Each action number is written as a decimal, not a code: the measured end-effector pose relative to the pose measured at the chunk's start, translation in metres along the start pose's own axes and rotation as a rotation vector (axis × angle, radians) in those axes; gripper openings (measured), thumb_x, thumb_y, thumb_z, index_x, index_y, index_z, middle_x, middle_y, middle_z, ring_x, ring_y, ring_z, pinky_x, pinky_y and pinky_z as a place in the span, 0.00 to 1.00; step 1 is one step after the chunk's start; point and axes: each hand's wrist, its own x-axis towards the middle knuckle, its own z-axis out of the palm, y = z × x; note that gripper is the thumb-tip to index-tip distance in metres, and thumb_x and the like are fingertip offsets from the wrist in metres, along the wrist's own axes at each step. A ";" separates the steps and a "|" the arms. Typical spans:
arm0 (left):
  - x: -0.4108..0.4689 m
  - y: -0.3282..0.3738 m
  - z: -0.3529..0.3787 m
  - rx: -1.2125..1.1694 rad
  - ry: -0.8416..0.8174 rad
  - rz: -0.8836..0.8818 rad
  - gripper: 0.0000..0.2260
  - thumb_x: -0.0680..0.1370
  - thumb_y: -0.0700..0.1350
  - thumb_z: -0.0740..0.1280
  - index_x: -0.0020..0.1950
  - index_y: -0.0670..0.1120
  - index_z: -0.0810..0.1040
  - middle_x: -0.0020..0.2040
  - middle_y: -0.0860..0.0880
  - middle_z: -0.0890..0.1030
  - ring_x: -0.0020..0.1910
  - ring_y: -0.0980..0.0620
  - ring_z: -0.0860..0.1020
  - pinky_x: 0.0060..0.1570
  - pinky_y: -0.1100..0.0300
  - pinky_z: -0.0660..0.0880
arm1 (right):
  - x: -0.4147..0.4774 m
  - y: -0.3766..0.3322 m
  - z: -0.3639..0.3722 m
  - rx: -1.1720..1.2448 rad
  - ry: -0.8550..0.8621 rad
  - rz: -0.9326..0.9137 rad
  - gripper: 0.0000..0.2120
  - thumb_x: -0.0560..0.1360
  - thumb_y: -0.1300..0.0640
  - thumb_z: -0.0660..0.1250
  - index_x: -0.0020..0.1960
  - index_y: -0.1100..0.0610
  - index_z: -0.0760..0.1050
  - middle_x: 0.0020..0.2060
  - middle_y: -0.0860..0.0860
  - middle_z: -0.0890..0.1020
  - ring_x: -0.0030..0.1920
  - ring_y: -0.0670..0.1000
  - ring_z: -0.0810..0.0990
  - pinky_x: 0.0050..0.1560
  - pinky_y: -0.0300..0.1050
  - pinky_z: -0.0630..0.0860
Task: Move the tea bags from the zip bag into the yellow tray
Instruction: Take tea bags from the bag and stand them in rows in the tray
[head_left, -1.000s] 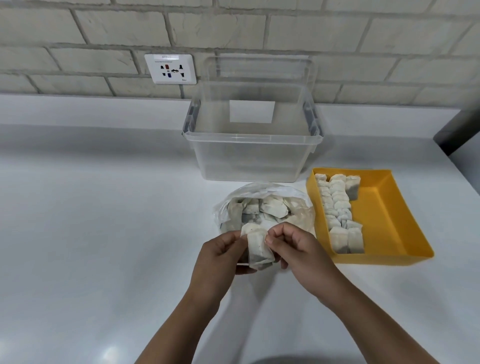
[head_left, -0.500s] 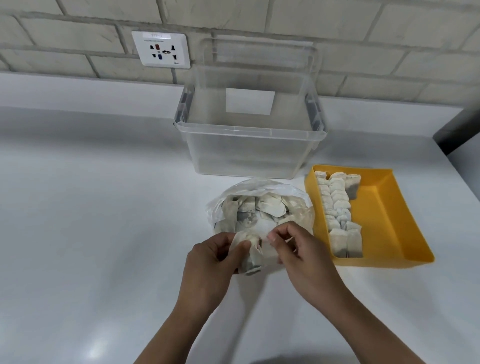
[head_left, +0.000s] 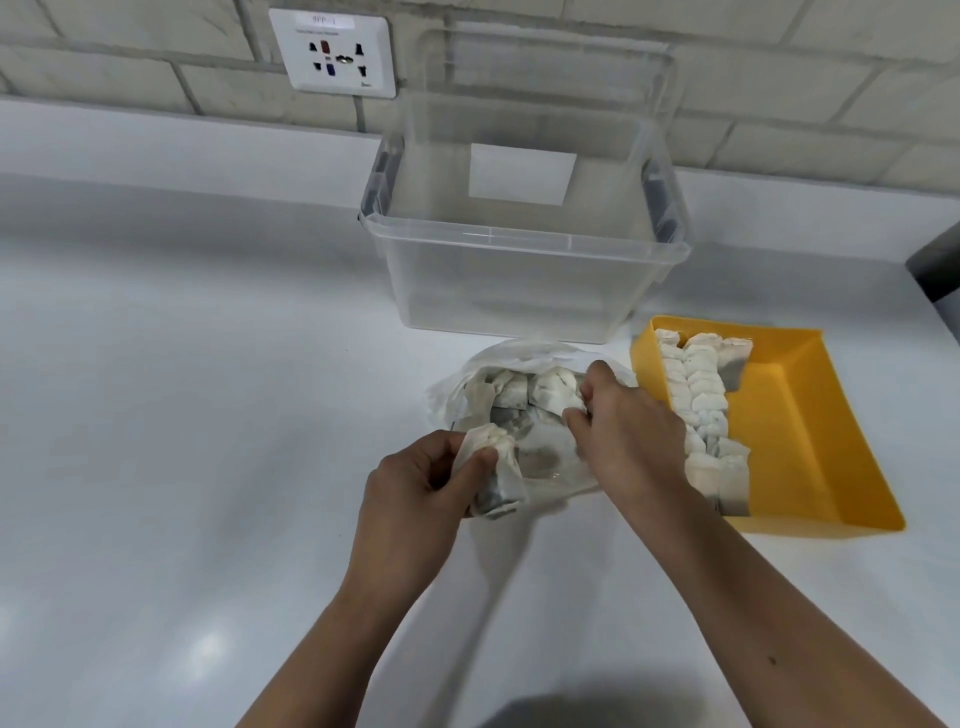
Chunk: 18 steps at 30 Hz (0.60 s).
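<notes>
A clear zip bag (head_left: 467, 387) full of pale tea bags (head_left: 511, 395) lies on the white counter in front of me. My left hand (head_left: 415, 493) pinches one tea bag (head_left: 498, 475) at the bag's near left edge. My right hand (head_left: 623, 431) is reached into the bag's mouth, fingers curled round another tea bag (head_left: 558, 397). The yellow tray (head_left: 810, 415) stands just right of the bag. Several tea bags (head_left: 701, 400) are lined up along its left side.
An open clear plastic bin (head_left: 519, 249) stands behind the zip bag, against the brick wall. A wall socket (head_left: 337, 52) is at the upper left. A dark object (head_left: 935, 265) sits at the right edge. The counter (head_left: 182, 415) spreads white to the left.
Both hands were pinching one tea bag together. The left now holds it alone, and the right has moved up into the zip bag onto another. The view has tilted closer.
</notes>
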 end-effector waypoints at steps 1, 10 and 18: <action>0.000 0.000 0.000 -0.002 0.001 0.000 0.04 0.78 0.48 0.71 0.45 0.52 0.85 0.38 0.49 0.86 0.41 0.46 0.85 0.50 0.50 0.82 | -0.001 0.002 0.000 0.012 0.017 -0.026 0.05 0.78 0.52 0.62 0.51 0.51 0.69 0.42 0.50 0.82 0.45 0.57 0.80 0.38 0.43 0.64; -0.003 0.009 -0.003 0.000 0.033 0.068 0.06 0.79 0.47 0.69 0.46 0.51 0.85 0.35 0.51 0.85 0.36 0.50 0.84 0.38 0.56 0.83 | -0.047 0.022 -0.030 0.237 0.136 -0.303 0.04 0.74 0.50 0.71 0.42 0.48 0.76 0.38 0.43 0.78 0.30 0.42 0.74 0.29 0.39 0.70; -0.008 0.019 0.003 0.188 -0.112 0.206 0.07 0.80 0.46 0.67 0.44 0.50 0.82 0.36 0.52 0.84 0.38 0.56 0.83 0.42 0.65 0.79 | -0.086 0.020 -0.062 0.612 -0.171 -0.467 0.03 0.77 0.54 0.68 0.50 0.48 0.80 0.42 0.41 0.80 0.43 0.45 0.79 0.40 0.34 0.73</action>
